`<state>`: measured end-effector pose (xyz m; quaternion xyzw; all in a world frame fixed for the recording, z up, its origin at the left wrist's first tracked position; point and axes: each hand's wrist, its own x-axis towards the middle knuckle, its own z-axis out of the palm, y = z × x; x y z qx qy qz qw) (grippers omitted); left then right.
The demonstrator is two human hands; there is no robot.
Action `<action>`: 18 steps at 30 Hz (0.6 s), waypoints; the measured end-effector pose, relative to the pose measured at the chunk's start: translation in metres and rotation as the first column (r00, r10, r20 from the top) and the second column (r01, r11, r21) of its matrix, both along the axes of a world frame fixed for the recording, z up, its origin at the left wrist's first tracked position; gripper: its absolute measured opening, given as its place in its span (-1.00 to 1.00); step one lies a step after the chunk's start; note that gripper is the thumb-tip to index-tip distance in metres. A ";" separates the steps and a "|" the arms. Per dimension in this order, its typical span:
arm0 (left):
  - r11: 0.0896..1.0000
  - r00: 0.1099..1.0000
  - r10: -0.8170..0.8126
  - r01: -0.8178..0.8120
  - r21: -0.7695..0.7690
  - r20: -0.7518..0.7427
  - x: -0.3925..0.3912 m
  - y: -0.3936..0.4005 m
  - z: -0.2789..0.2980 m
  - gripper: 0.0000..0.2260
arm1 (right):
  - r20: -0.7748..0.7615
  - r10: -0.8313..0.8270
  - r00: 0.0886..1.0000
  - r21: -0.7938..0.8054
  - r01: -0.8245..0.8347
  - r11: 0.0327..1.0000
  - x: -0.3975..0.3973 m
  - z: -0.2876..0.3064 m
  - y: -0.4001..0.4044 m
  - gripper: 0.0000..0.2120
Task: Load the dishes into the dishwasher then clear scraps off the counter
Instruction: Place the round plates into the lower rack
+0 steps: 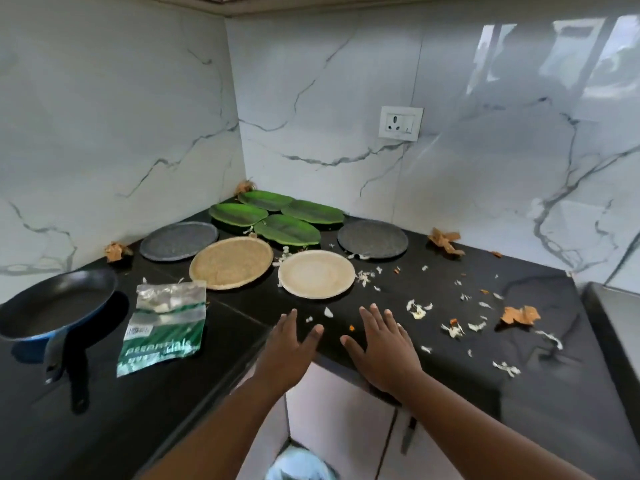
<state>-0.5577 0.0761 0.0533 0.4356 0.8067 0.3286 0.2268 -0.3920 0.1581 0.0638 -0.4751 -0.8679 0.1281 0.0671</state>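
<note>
On the black corner counter lie a cream plate, a woven tan plate, two grey plates and several green leaf-shaped plates at the back. White and brown scraps are strewn over the counter's right half. My left hand and right hand hover with fingers spread over the counter's front edge, just short of the cream plate, holding nothing.
A black frying pan sits at the left with its handle pointing toward me. A green-and-clear plastic bag lies beside it. Marble walls close the corner, with a socket on the back wall. White cabinet doors are below the counter.
</note>
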 end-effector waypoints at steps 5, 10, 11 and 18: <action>0.978 0.926 0.178 -0.204 0.046 0.332 -0.077 0.072 0.017 -0.45 | -0.061 -0.171 0.983 -0.066 0.167 0.984 -0.039 0.013 0.063 -0.30; 0.958 0.819 0.258 -0.284 -0.028 0.512 -0.135 0.119 0.022 -0.41 | -0.168 -0.421 0.891 -0.210 0.385 0.899 -0.060 0.013 0.119 -0.36; 0.955 0.788 0.268 -0.295 -0.042 0.554 -0.143 0.126 0.020 -0.40 | -0.193 -0.481 0.855 -0.272 0.425 0.864 -0.062 0.013 0.128 -0.38; 0.950 0.698 0.297 -0.281 -0.133 0.651 -0.164 0.164 0.011 -0.38 | -0.401 -0.762 0.509 -0.551 0.530 0.644 -0.057 0.008 0.224 -0.68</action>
